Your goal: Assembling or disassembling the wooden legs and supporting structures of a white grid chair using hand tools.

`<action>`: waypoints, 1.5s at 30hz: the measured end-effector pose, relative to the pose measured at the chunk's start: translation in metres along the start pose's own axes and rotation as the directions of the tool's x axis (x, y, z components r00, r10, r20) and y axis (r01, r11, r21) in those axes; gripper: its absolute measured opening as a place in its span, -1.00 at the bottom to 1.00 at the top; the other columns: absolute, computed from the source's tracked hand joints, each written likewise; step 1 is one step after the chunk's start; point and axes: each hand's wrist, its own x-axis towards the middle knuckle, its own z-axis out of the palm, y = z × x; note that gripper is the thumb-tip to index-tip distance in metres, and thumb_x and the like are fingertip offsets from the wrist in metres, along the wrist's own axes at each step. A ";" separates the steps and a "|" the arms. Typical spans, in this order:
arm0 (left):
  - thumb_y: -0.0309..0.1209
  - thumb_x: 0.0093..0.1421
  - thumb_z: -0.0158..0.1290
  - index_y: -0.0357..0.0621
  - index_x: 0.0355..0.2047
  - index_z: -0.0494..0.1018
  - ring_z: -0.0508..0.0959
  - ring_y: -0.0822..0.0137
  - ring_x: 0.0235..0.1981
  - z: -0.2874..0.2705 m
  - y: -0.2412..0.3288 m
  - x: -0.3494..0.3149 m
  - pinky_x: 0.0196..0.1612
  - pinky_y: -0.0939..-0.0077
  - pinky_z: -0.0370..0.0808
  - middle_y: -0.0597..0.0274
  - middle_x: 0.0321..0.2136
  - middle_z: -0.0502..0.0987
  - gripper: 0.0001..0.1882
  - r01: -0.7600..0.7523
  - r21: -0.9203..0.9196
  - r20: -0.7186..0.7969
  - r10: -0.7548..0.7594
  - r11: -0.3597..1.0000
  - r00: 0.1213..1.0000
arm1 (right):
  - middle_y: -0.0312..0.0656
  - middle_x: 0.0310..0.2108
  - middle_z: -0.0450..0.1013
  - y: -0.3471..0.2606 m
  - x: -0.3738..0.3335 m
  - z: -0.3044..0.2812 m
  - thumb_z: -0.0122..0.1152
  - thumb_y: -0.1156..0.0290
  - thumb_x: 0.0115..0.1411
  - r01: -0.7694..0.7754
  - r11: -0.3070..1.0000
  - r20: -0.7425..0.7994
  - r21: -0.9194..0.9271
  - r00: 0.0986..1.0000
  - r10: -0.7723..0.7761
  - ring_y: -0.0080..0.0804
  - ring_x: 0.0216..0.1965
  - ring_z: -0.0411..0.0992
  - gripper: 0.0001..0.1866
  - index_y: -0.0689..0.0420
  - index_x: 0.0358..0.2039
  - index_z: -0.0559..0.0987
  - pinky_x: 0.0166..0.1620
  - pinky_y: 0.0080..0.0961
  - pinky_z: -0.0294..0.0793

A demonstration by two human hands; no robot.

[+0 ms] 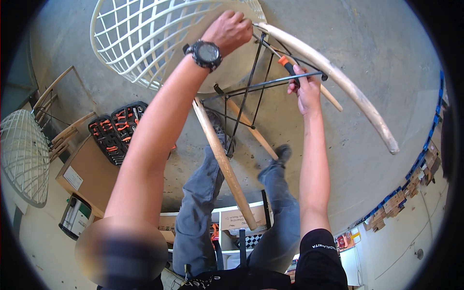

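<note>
A chair lies tipped over in front of me, its cream lattice shell [140, 36] at the far side and its legs pointing toward me. My left hand [228, 33] is closed against the shell, at the top end of a pale wooden leg [333, 67]; what its fingers pinch is hidden. In my right hand [305, 89] is a screwdriver [288, 65] with an orange and black handle, its shaft aimed up toward that same leg joint. Thin black metal rods [249, 79] brace the legs, and another wooden leg [220, 150] reaches down between my knees.
An open tool case [113, 133] with orange-handled tools lies on the floor at left, by a cardboard box [89, 171]. A second lattice chair [24, 157] stands at the far left. Near my legs is a white shelf unit [227, 220] with boxes.
</note>
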 end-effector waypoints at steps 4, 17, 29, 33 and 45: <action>-0.45 0.07 0.11 -0.06 -0.39 0.54 0.52 0.35 -0.19 0.007 0.003 0.006 -0.11 0.46 0.52 0.35 -0.33 0.50 -0.92 -0.104 0.134 0.057 0.097 0.986 0.994 | -0.33 -0.57 0.43 -0.001 0.010 -0.011 0.29 0.24 0.31 0.059 0.996 0.085 -0.060 0.995 -0.053 -0.64 -0.62 0.37 -0.78 0.16 -0.27 0.60 -0.57 -0.64 0.41; -0.41 0.07 0.09 -0.13 -0.37 0.56 0.49 0.32 -0.18 -0.020 0.000 0.014 -0.16 0.52 0.54 0.30 -0.30 0.49 -0.87 -0.347 0.310 0.243 0.279 0.885 0.929 | -0.28 -0.66 0.41 -0.027 0.010 -0.013 0.24 0.29 0.30 0.127 0.990 0.206 -0.066 0.972 -0.111 -0.62 -0.73 0.31 -0.70 0.20 -0.52 0.53 -0.68 -0.58 0.29; -0.39 0.17 0.10 -0.16 -0.39 0.58 0.61 0.04 -0.26 0.013 -0.010 -0.006 -0.18 0.17 0.56 0.09 -0.39 0.58 -0.87 -0.084 -0.201 0.118 0.109 0.976 0.987 | -0.30 -0.62 0.43 -0.011 0.006 -0.025 0.22 0.25 0.31 0.169 0.983 0.293 -0.066 0.945 -0.143 -0.63 -0.72 0.31 -0.76 0.16 -0.38 0.58 -0.69 -0.59 0.32; -0.32 0.16 0.15 -0.13 -0.39 0.60 0.60 -0.03 -0.30 -0.003 0.006 -0.024 -0.17 0.09 0.53 0.01 -0.40 0.57 -0.85 -0.095 -0.394 -0.072 0.072 0.914 0.995 | -0.32 -0.63 0.41 -0.005 0.009 -0.048 0.21 0.23 0.32 0.238 0.966 0.345 -0.098 0.919 -0.192 -0.63 -0.71 0.29 -0.76 0.15 -0.36 0.57 -0.67 -0.60 0.35; -0.41 0.18 0.04 -0.22 -0.47 0.57 0.60 -0.06 -0.28 0.007 0.026 -0.073 -0.13 0.10 0.52 -0.08 -0.43 0.56 -0.82 0.029 -0.302 -0.169 -0.084 0.953 0.982 | -0.43 -0.67 0.32 -0.002 -0.022 -0.030 0.22 0.14 0.34 0.351 0.892 0.470 -0.283 0.862 -0.190 -0.68 -0.71 0.22 -0.71 0.12 -0.34 0.58 -0.64 -0.63 0.21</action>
